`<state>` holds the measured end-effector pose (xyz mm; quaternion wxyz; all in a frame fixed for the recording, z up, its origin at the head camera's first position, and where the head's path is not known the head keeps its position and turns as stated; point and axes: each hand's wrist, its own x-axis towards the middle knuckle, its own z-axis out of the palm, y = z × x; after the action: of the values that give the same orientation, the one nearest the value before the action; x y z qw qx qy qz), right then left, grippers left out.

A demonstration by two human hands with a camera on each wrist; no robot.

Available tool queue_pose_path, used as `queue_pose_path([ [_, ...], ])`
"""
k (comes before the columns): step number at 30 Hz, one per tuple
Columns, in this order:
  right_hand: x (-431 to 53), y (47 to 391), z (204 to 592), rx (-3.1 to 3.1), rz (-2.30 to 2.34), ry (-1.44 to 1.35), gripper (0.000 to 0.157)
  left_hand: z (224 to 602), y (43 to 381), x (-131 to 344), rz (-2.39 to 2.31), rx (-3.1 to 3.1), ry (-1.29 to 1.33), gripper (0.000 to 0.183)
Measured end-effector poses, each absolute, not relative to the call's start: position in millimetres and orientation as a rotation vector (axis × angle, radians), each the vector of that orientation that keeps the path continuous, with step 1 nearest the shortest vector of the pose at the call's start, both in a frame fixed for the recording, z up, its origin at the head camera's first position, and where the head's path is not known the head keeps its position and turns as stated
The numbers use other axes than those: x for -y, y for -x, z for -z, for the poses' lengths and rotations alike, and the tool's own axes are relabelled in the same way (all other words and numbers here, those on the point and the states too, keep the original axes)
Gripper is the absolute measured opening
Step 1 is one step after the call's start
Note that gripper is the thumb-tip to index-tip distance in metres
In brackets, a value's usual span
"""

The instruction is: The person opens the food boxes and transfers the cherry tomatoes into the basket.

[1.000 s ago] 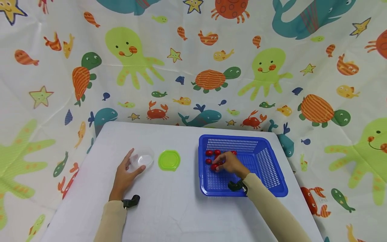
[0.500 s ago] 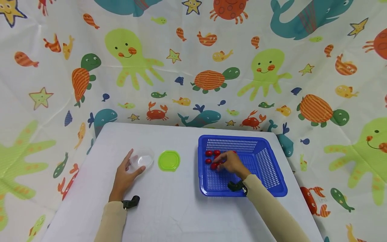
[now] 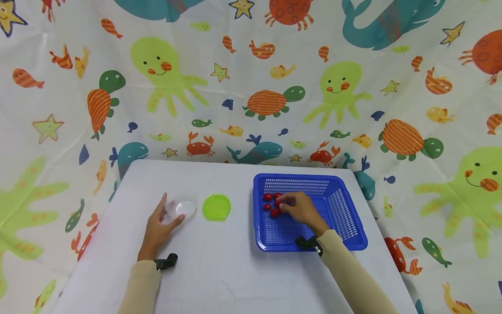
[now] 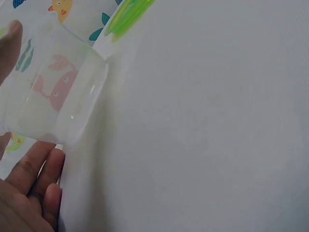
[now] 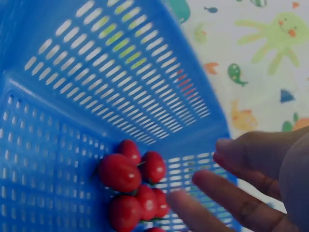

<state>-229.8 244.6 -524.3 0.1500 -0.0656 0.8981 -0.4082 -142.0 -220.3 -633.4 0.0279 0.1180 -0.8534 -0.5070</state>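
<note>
My left hand [image 3: 157, 229] holds a clear plastic cup [image 3: 184, 208] on the white table, thumb on one side and fingers on the other. In the left wrist view the see-through wall of the cup [image 4: 63, 87] shows between thumb and fingers. My right hand [image 3: 302, 209] is over the blue basket [image 3: 313, 246], its fingers bent and apart. Below and beside its fingertips several red cherry tomatoes [image 3: 275, 212] lie grouped at the basket's left side. The right wrist view shows the tomatoes [image 5: 119, 173] close by, with nothing between the spread fingers [image 5: 241, 198].
A bright green lid [image 3: 216, 207] lies flat between the cup and the basket. The table [image 3: 219, 279] has a white cover. A cloth [image 3: 235, 65] printed with sea animals hangs behind and at both sides.
My right hand has lifted slightly, its fingertips moving up and away from the nearest tomatoes. The left hand stays at the cup. The whole head view has shifted a little.
</note>
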Motion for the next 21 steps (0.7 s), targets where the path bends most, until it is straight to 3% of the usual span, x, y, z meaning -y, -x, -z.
queue_pose_path([
  [8, -246.1, 216.7, 505.4, -2.745, 0.972, 0.293, 0.050, 626.8, 136.4, 219.3, 1.533, 2.599, -0.408, 0.097],
  [13, -245.3, 212.7, 497.2, -2.856, 0.769, 0.364, 0.068, 606.8, 134.5, 204.2, 1.174, 2.655, -0.380, 0.099],
  [21, -237.3, 202.9, 487.3, -2.996, 0.552, 0.431, 0.088, 563.6, 137.4, 160.9, 0.591, 2.728, -0.109, 0.104],
])
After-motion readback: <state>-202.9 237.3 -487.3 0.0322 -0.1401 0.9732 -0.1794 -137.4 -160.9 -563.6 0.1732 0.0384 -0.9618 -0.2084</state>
